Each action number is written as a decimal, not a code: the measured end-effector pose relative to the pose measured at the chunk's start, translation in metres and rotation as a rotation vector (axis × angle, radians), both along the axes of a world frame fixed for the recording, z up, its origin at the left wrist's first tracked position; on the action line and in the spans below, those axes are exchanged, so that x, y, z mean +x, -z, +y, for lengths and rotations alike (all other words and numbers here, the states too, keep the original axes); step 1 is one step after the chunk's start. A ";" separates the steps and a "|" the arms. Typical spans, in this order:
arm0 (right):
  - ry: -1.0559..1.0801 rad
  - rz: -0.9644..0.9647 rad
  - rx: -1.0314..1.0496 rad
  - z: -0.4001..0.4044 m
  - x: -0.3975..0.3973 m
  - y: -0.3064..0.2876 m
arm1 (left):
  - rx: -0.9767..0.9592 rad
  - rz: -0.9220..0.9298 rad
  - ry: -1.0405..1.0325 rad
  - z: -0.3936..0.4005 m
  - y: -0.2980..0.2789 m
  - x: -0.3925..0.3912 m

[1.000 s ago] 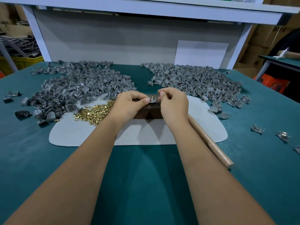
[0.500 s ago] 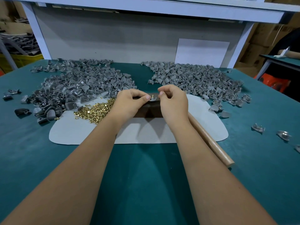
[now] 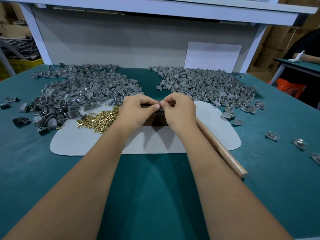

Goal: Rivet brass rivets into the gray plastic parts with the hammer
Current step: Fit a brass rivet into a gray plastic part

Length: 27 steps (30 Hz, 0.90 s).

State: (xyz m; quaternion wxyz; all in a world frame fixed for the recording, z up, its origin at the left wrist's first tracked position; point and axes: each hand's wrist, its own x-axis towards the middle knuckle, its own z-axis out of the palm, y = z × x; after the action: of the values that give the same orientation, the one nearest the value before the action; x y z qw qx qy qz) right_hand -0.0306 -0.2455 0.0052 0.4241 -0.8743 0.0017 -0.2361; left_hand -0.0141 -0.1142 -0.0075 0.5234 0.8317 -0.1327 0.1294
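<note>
Nearest me, the hammer's wooden handle (image 3: 223, 149) lies on the green table (image 3: 155, 196) under my right forearm, crossing the pale mat (image 3: 83, 141). My left hand (image 3: 136, 111) and right hand (image 3: 180, 111) meet fingertip to fingertip over a dark block (image 3: 158, 121), fingers curled, pinching something too small to identify. Brass rivets (image 3: 100, 119) sit left; gray plastic parts (image 3: 86, 90) pile beyond.
</note>
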 end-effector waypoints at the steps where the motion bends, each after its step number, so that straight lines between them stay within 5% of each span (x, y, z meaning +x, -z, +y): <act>1: -0.003 -0.002 -0.009 0.000 0.001 0.000 | -0.001 0.005 -0.003 0.000 0.000 0.000; 22: -0.041 -0.097 -0.104 -0.002 -0.006 0.004 | -0.023 -0.003 -0.046 -0.001 0.000 -0.003; 27: 0.270 0.042 -0.088 -0.035 -0.019 -0.011 | -0.014 0.010 -0.122 -0.005 0.001 -0.005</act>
State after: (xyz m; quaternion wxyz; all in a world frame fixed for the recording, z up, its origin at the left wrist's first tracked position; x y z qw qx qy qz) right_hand -0.0495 -0.2806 0.0164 0.3498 -0.8886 0.1181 -0.2723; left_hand -0.0191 -0.1193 -0.0086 0.5211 0.8351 -0.0784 0.1578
